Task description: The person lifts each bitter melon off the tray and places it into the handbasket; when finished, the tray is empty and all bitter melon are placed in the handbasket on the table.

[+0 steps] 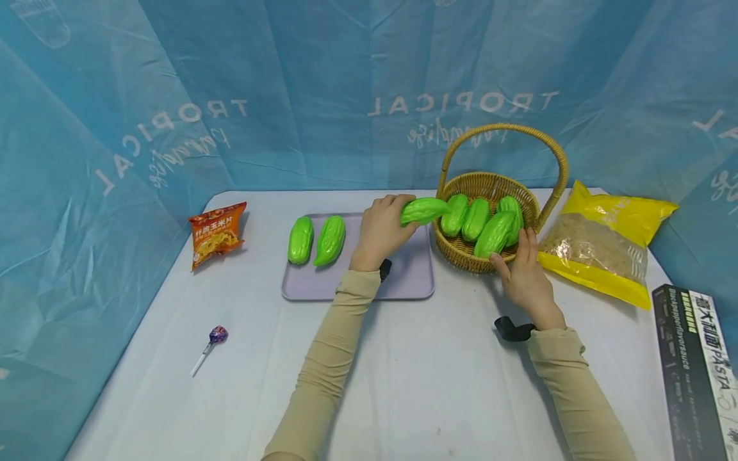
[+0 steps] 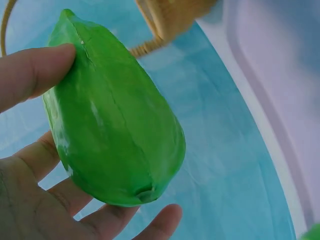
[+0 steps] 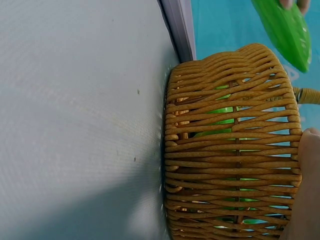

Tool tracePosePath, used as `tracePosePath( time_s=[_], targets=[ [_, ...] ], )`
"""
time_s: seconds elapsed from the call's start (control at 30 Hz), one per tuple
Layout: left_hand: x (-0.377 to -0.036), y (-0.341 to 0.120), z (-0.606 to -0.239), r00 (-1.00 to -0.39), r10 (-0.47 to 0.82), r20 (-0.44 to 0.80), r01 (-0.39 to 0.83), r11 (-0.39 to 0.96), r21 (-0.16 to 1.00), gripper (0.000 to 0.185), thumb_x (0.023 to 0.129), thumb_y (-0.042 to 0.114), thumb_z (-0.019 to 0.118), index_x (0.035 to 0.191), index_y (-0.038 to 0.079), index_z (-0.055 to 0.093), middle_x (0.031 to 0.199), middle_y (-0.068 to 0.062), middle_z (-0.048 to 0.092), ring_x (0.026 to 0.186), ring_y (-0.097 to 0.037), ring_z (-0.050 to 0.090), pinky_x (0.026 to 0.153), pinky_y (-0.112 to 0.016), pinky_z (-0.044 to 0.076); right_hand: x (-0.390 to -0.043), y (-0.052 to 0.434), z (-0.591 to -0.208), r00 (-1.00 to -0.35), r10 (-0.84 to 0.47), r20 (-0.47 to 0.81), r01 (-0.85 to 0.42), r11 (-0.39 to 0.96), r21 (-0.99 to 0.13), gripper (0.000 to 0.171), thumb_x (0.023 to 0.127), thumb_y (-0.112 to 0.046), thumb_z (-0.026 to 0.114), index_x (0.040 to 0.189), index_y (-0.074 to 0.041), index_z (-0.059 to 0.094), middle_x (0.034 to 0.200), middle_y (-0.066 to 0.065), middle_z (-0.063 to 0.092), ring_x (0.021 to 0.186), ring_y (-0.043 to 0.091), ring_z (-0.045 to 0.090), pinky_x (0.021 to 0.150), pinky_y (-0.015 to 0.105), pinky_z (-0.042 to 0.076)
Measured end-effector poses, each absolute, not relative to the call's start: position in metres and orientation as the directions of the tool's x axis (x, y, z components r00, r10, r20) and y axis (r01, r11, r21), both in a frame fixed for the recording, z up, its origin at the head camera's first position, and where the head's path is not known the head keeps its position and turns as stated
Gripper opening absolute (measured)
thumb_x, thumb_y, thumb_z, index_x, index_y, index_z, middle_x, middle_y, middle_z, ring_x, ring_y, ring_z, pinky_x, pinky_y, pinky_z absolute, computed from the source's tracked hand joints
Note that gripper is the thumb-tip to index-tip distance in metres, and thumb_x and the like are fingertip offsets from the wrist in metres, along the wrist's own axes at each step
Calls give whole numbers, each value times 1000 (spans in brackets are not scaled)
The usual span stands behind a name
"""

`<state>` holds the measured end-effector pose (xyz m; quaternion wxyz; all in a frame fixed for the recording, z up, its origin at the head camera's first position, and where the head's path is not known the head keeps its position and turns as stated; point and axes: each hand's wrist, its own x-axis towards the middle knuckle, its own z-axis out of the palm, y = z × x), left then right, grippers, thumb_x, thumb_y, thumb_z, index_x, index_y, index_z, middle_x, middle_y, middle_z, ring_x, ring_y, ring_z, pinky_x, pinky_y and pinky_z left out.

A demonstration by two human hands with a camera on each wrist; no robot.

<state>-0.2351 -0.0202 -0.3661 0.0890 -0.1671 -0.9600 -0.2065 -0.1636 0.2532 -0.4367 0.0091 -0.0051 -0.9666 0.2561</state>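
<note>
- Left hand [image 1: 382, 229]: fingers and thumb curl round one green gourd [image 1: 423, 210]. It is held clear of the surface, over the gap between the lilac tray [image 1: 412, 275] and the wicker basket [image 1: 461, 253]. The left wrist view confirms this: the thumb [image 2: 35, 72] presses the upper flank and the fingers [image 2: 75, 200] cradle the underside.
- Right hand [image 1: 526, 275]: rests against the near outer wall of the basket with fingers extended and fairly straight, touching the wicker and the nearest gourd in the basket [image 1: 494, 234]. No curl round anything is visible; it appears to steady the basket.
- Basket contents: four gourds lie inside, side by side, beyond the right hand's fingertips. Through the weave in the right wrist view only green patches show.
- Tray contents: two gourds [image 1: 316, 240] lie side by side at the far left end of the tray, well to the left of the left hand. The rest of the tray under the left forearm is bare.
- Progress, as a judgement: the work seems to be moving gourds between basket and tray. Two rest on the tray, one is in hand and four are in the basket, so it stands under halfway if the tray is the destination. The direction cannot be fixed from these views.
- Elsewhere: a snack packet [image 1: 216, 234] and a lollipop [image 1: 214, 338] lie well left of the left hand. A yellow bag [image 1: 605, 250] and a pasta box [image 1: 694, 365] lie right of the right hand.
</note>
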Motion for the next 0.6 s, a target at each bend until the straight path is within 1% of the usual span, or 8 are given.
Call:
tracePosePath(
  time_s=[0.2,0.43,0.6],
  targets=[
    [-233,1,-360,-907,364,212,417,843,340,51,92,34,65,140,22,51,135,-7,58,121,-30,55,96,-46,48,-164,254,-437,-1000,17,16,7,871,-492,87,100,-59,21,152,3,-12,159,25,-15,116,67,39,77,66,46],
    [-227,26,-355,-874,440,206,484,828,283,53,93,38,64,142,24,49,137,-5,57,123,-28,54,97,-43,49,-164,254,-438,-999,12,34,-6,870,-494,87,100,-58,21,152,4,-12,159,26,-13,113,64,43,72,62,48],
    [-225,38,-353,-863,463,204,504,819,273,53,93,38,64,142,25,49,137,-4,56,124,-27,53,98,-42,48,-164,254,-438,-999,13,42,-9,869,-495,88,100,-59,20,152,4,-11,159,28,-12,115,64,42,76,65,47]
  ],
)
